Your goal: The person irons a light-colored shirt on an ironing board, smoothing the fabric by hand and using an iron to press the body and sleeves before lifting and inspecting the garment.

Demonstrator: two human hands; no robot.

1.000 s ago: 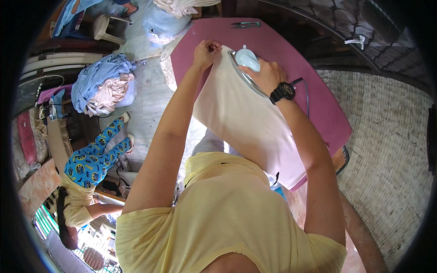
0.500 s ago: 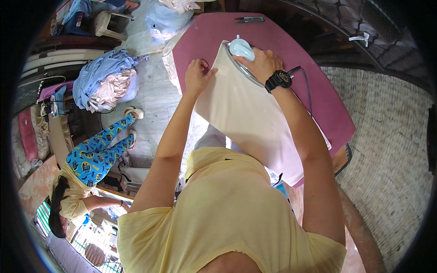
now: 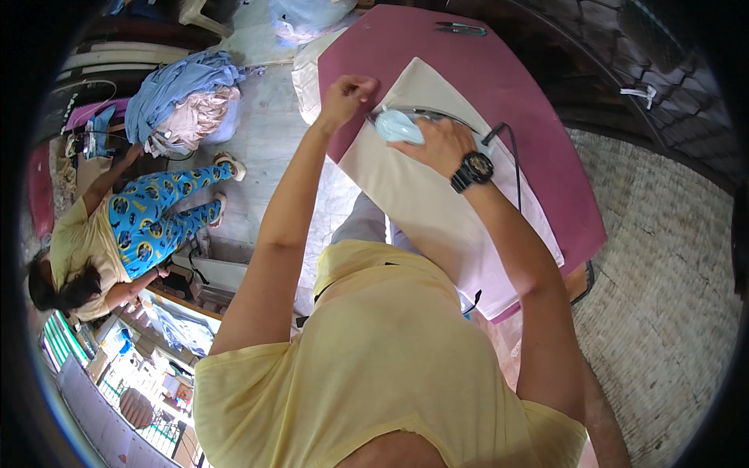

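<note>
A cream cloth [image 3: 484,226] lies on the maroon ironing board [image 3: 546,171], its pointed far corner toward the board's far end. My right hand [image 3: 441,147], with a black watch on the wrist, is closed round the handle of a clothes iron [image 3: 399,127] with a light-blue body. The iron rests on the cloth near its left edge, tip to the left. My left hand [image 3: 348,100] hovers by the board's left edge, just off the cloth, its fingers curled in with nothing visible in them.
Thread snips [image 3: 462,29] lie at the board's far end. The iron's cord [image 3: 516,164] runs along the right of my forearm. A heap of blue and pink cloth [image 3: 183,101] sits at the left. Another person in patterned blue trousers [image 3: 160,207] stands there.
The iron, in my right hand, has swung left and nearer across the cloth, baring the far corner. My left hand has come off the cloth's edge. The other person has shifted and reaches toward the heap.
</note>
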